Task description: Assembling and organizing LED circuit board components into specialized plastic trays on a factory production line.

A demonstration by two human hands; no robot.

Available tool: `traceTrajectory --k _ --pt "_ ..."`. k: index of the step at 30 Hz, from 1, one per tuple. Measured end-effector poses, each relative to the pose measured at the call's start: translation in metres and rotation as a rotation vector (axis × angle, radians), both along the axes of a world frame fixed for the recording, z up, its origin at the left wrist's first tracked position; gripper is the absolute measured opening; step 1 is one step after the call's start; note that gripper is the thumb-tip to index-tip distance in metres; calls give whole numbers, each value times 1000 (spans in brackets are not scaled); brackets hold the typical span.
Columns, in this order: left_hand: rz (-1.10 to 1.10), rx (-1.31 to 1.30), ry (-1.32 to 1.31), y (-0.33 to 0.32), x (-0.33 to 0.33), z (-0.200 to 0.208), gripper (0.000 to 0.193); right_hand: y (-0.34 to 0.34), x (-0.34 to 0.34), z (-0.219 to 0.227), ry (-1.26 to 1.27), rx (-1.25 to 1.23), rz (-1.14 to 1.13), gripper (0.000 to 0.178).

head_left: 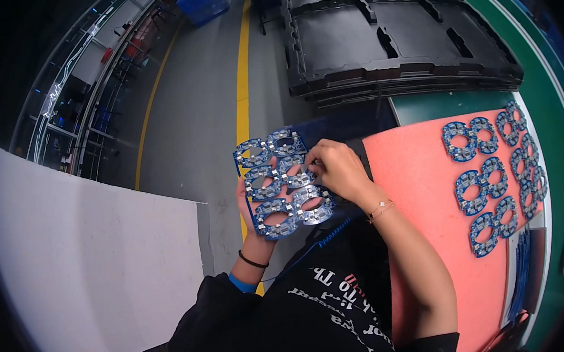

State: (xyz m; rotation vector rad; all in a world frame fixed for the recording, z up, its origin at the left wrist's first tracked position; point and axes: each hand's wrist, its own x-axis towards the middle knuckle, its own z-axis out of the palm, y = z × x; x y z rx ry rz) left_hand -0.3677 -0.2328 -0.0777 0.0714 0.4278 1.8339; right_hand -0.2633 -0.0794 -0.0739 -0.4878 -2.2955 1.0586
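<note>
A blue circuit board panel [281, 182] made of several ring-shaped boards is held up in front of me. My left hand [252, 206] supports it from underneath, fingers showing through the ring holes. My right hand [337, 170] pinches the panel's right edge near its upper middle. To the right, several separated pairs of blue ring boards [481, 185] lie on a pink foam mat [423, 197].
A stack of black moulded trays [393, 41] sits at the top on the green table [428, 102]. A white sheet [83, 254] covers the lower left. A grey floor with a yellow line [243, 77], blue crates [205, 0] and metal racks [87, 87] lie to the left.
</note>
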Motion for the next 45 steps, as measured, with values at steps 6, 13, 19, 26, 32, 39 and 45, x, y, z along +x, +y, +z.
traceTrajectory --k 6,13,19,26,32,39,45 --pt "-70 81 -15 -2 3 1 71 1 0 -1 -122 83 39 11" --pt "-34 12 8 -2 1 -1 72 1 -2 -3 118 -22 -140 10" --pt "-27 -24 110 1 5 1 69 3 1 0 -107 52 -34 8" --pt "-92 54 0 -1 4 4 69 0 1 0 -24 65 -93 12" --pt "-69 21 43 0 1 3 68 -6 1 1 -79 439 -61 21" --pt "-22 -43 78 0 -3 3 66 -6 -1 3 -39 233 -125 20" --pt "81 -175 93 5 2 -6 59 -19 -3 11 175 153 137 21"
